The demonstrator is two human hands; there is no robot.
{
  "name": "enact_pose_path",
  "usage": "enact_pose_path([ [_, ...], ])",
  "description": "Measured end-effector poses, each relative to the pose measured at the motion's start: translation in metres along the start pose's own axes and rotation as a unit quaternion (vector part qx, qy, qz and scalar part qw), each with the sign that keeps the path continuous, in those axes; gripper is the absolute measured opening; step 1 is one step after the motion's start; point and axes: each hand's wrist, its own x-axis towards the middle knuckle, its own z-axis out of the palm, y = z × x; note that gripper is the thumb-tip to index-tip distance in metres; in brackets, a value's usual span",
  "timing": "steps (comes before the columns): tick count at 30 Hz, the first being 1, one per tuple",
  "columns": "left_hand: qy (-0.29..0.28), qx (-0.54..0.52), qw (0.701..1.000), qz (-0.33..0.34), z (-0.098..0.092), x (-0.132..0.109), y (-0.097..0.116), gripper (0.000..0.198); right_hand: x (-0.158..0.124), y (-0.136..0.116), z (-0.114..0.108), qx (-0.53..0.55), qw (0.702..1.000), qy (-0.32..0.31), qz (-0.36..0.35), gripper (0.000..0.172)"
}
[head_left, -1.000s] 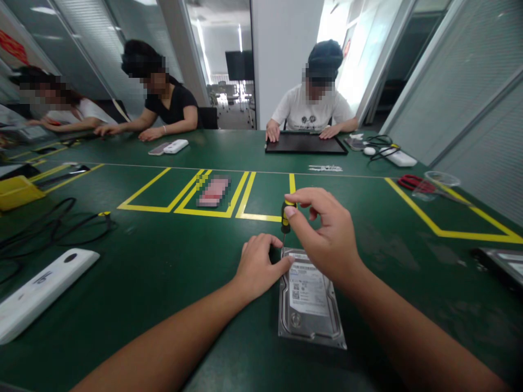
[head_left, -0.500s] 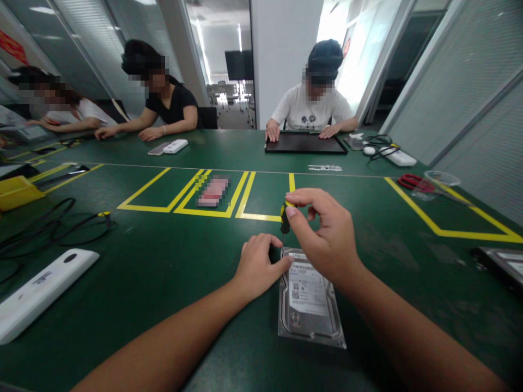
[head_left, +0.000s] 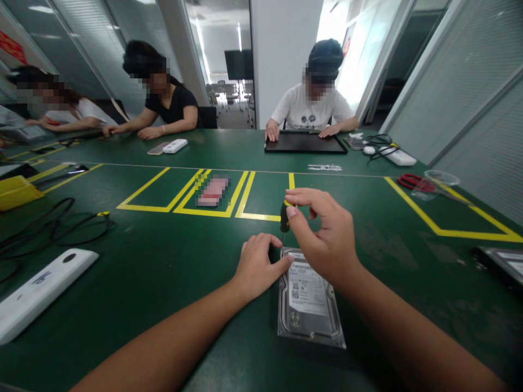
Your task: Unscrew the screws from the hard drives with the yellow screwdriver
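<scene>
A silver hard drive point(head_left: 312, 305) with a white label lies flat on the green table, below my two hands. My right hand point(head_left: 327, 234) pinches the top of a black and yellow screwdriver point(head_left: 285, 216), which stands upright with its shaft at the drive's far left corner. My left hand point(head_left: 261, 264) is closed around that same corner, thumb on the drive's top and index finger beside the screwdriver's shaft. The screwdriver's very tip is too small to make out.
A white power bank point(head_left: 49, 291) and black cables point(head_left: 61, 228) lie left. Yellow tape point(head_left: 208, 213) marks the table around a pink object point(head_left: 214, 191). Red scissors point(head_left: 417, 183) and another drive point(head_left: 504, 264) lie right. Across, a person touches a black panel point(head_left: 305, 142).
The screwdriver's handle has turned slightly between my right fingers. My left hand and the drive have stayed in place. At the far left, a person's hand has shifted a little.
</scene>
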Motion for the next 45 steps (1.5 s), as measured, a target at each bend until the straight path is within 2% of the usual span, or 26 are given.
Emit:
enact_pose_path([
  [6, 0.002, -0.005, 1.0, 0.002, 0.0001, 0.0, 0.0001, 0.022, 0.0019, -0.0005, -0.0012, -0.028, 1.0, -0.002, -0.008, 0.006],
  [14, 0.0, 0.002, 1.0, 0.002, -0.0004, -0.0003, -0.0004, 0.021, 0.0023, -0.0028, -0.0025, -0.018, 1.0, -0.006, 0.008, 0.012],
  [18, -0.002, 0.0, 1.0, 0.001, -0.0013, -0.0004, 0.001, 0.021, 0.003, -0.0018, -0.0027, -0.033, 0.999, -0.015, 0.0, 0.006],
  [24, 0.004, 0.003, 1.0, 0.006, 0.0014, 0.0011, -0.0013, 0.023, 0.0022, -0.003, -0.0027, -0.024, 1.0, -0.007, -0.016, 0.006],
  [32, -0.001, 0.007, 1.0, 0.004, 0.001, 0.0003, -0.0007, 0.022, 0.0019, -0.0023, -0.0033, -0.036, 0.999, -0.023, -0.001, 0.015],
  [40, -0.005, 0.006, 1.0, 0.004, -0.0005, 0.0003, 0.0003, 0.027, 0.0009, 0.0007, -0.0023, -0.031, 0.998, -0.049, 0.0, 0.03],
  [45, -0.003, 0.009, 1.0, 0.006, 0.001, 0.0004, -0.0013, 0.026, 0.0001, 0.0041, 0.0006, -0.023, 0.997, -0.073, 0.032, 0.034],
])
